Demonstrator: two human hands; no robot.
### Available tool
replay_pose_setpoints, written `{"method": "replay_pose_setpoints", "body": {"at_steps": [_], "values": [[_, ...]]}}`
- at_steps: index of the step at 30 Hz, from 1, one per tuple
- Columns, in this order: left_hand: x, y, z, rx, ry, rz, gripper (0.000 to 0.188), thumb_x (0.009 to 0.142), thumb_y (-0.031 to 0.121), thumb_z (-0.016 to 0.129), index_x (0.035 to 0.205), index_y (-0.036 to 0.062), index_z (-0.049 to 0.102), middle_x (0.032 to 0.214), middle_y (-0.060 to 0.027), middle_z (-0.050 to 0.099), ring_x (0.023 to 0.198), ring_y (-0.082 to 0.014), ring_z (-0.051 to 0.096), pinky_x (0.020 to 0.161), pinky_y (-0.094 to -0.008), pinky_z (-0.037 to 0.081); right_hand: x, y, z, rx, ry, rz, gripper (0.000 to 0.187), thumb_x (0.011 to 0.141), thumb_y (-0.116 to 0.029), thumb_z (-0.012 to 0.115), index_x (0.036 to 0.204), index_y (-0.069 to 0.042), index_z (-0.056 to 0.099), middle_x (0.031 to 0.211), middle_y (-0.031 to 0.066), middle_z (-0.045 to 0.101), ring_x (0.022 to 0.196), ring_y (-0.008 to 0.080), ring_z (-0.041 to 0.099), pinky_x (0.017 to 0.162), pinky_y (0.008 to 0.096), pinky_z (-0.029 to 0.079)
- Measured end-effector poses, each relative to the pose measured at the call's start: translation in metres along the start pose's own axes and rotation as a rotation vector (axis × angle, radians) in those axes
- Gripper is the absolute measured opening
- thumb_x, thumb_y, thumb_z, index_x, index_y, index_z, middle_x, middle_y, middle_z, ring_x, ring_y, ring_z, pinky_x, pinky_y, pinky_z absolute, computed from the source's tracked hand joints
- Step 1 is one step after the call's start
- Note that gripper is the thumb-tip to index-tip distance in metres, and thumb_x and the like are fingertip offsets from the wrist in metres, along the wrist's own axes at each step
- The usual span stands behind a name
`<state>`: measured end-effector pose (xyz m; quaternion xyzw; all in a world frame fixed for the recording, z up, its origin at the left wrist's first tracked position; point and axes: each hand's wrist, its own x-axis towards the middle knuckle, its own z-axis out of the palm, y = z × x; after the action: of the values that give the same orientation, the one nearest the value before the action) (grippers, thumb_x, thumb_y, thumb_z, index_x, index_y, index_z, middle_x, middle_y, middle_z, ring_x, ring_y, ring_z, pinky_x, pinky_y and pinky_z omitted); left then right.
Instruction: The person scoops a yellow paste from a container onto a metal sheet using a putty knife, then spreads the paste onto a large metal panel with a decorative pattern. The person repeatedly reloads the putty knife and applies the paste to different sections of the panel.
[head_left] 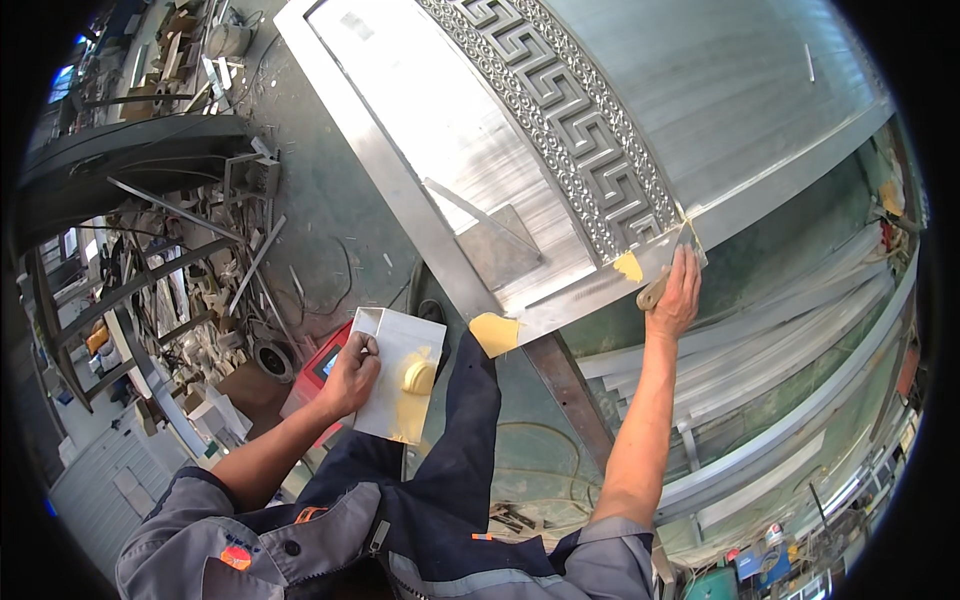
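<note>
My left hand (354, 376) is closed on the edge of a white slab-like palette (385, 345). A thick lump of yellow putty (418, 377) sits on it, with more smeared towards its lower edge. In my right hand (677, 298) is a putty knife (652, 292) with a wooden handle, my fingers stretched along its blade. The blade meets the rim of a large silver metal door panel (620, 290), by the end of its raised key-pattern band (585, 125). Yellow putty patches (495, 333) lie on the panel's near corner and along this rim.
Under the panel stands a brown metal support (570, 390). Long metal profiles (740, 335) lie at the right. Behind the palette is a red machine (325, 365) with a small screen. Scrap and metal offcuts (190, 270) clutter the left side, and a hose (545, 430) curves over the floor.
</note>
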<state>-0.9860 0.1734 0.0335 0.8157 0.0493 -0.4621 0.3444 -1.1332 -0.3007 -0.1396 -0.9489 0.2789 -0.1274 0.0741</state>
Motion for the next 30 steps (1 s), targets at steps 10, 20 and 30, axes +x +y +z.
{"method": "replay_pose_setpoints", "body": {"at_steps": [10,20,30], "values": [[0.004,0.0,0.006,0.013,0.002,0.007,0.009,0.094,0.003,0.048,0.102,0.0069,0.046,0.08,0.0011,0.045,0.07,-0.0067,0.042,0.061,-0.0266,0.037,-0.006,0.004,0.006,-0.032,-0.041,-0.008,0.051,0.091,-0.007,0.061,0.141,-0.007,0.052,0.145,0.0122,0.053,0.136,0.0348,0.05,0.111,0.0429,0.046],[0.003,0.002,0.011,-0.007,-0.011,-0.006,0.01,0.095,0.003,0.049,0.104,0.0075,0.046,0.082,0.0011,0.045,0.073,-0.0069,0.042,0.063,-0.0259,0.037,-0.02,0.007,-0.007,0.026,-0.06,0.024,0.048,0.092,-0.006,0.061,0.14,-0.006,0.054,0.144,0.0132,0.054,0.135,0.0364,0.05,0.11,0.0447,0.046],[0.007,-0.001,0.015,-0.065,-0.041,-0.022,0.011,0.094,0.002,0.049,0.102,0.0073,0.046,0.084,0.0016,0.044,0.075,-0.0072,0.042,0.064,-0.0259,0.037,0.002,0.008,-0.008,0.006,-0.015,-0.018,0.048,0.092,-0.006,0.062,0.138,-0.006,0.055,0.142,0.0129,0.055,0.134,0.036,0.051,0.11,0.044,0.047]]}}
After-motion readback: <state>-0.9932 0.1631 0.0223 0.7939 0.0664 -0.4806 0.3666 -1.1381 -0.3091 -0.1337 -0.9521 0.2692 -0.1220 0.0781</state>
